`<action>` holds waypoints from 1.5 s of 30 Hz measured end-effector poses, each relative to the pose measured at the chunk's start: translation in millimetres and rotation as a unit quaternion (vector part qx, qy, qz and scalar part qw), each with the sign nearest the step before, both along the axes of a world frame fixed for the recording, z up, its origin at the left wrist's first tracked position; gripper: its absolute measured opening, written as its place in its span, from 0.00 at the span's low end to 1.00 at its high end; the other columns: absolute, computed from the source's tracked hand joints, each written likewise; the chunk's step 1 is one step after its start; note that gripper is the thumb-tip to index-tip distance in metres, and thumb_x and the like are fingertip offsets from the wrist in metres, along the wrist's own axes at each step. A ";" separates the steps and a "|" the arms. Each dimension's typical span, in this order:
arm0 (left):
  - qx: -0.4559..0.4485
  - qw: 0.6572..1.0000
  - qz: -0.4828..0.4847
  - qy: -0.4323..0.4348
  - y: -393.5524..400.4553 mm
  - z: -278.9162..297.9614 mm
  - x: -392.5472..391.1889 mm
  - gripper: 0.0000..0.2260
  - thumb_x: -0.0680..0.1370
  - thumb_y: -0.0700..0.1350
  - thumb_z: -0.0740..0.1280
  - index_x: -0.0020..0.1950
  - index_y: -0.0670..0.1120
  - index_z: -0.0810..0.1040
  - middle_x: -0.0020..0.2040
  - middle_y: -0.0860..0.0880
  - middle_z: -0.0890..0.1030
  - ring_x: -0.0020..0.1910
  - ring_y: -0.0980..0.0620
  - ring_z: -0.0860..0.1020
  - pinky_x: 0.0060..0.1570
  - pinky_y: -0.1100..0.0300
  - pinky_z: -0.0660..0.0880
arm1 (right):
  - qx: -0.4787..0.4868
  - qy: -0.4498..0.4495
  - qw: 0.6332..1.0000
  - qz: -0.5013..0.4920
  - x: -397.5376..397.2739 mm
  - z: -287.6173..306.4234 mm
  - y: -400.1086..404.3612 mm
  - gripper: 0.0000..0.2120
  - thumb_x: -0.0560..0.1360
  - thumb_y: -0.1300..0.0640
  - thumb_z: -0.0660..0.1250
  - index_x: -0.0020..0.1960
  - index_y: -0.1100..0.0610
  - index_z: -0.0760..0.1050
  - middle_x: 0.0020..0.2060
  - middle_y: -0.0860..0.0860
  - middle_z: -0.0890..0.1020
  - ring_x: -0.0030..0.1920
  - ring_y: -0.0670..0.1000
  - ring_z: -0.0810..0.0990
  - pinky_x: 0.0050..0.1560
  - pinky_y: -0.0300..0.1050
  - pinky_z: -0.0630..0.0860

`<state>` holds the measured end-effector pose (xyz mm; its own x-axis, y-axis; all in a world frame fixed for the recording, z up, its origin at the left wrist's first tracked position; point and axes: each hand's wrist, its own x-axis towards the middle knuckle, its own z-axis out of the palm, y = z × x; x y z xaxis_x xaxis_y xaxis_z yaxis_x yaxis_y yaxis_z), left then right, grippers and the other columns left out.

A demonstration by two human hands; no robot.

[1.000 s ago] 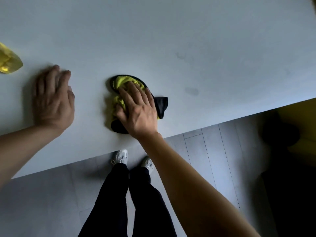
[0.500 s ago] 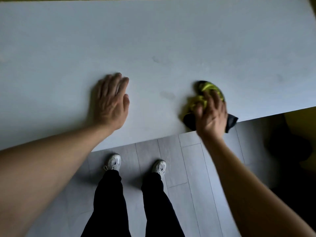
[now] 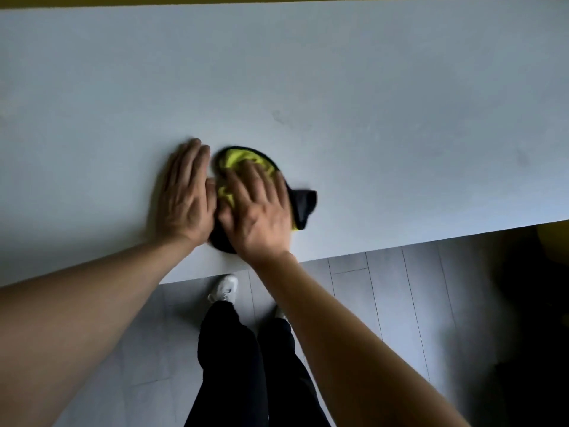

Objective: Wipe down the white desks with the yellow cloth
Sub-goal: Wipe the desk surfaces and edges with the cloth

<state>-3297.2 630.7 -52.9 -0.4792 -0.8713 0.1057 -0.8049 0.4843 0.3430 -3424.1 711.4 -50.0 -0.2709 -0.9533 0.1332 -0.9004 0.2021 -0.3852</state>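
Right hand (image 3: pixel 261 211) lies flat, fingers spread, pressing the yellow cloth (image 3: pixel 237 161) onto the white tabletop (image 3: pixel 369 87) near its near edge. Left hand (image 3: pixel 184 192) rests flat just left of it, holding nothing. Advice: keep even palm pressure, overlap strokes w/ the last pass — work toward the faint smudges (image 3: pixel 281 117) farther back & right.

Right hand (image 3: pixel 257 215) slid yellow cloth (image 3: pixel 238 161) leftward along desk edge, now touching left hand (image 3: pixel 186 198).

White desk (image 3: pixel 369 72), yellow cloth (image 3: pixel 237 161) with black edging near its front edge, left hand (image 3: pixel 186 198) flat beside it
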 end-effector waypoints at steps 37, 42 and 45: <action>0.008 0.999 0.040 -0.022 -0.4 1.9 -7.9 0.25 0.84 0.44 0.53 0.80 0.37 0.64 0.81 0.40 0.64 0.81 0.42 0.61 0.80 0.45 0.57 | 0.037 -0.008 0.967 -0.252 -219.9 3.2 -82.1 0.27 0.77 0.45 0.55 0.74 0.51 0.70 0.75 0.53 0.68 0.74 0.56 0.66 0.76 0.51 0.58; 0.001 0.999 0.037 -0.031 -1.5 0.4 -7.4 0.25 0.84 0.44 0.53 0.80 0.37 0.64 0.81 0.40 0.64 0.81 0.41 0.61 0.80 0.45 0.58 | -0.012 -0.032 0.990 -0.140 -154.1 6.3 -114.2 0.24 0.75 0.47 0.60 0.69 0.52 0.76 0.71 0.54 0.74 0.72 0.58 0.69 0.74 0.50 0.62; -0.006 0.998 0.041 -0.038 -1.5 2.0 -6.7 0.25 0.83 0.42 0.56 0.80 0.37 0.65 0.81 0.40 0.65 0.80 0.41 0.63 0.80 0.46 0.58 | -0.020 -0.037 0.998 0.047 -81.6 7.2 -137.9 0.21 0.75 0.46 0.64 0.66 0.50 0.79 0.68 0.53 0.77 0.70 0.58 0.72 0.73 0.52 0.63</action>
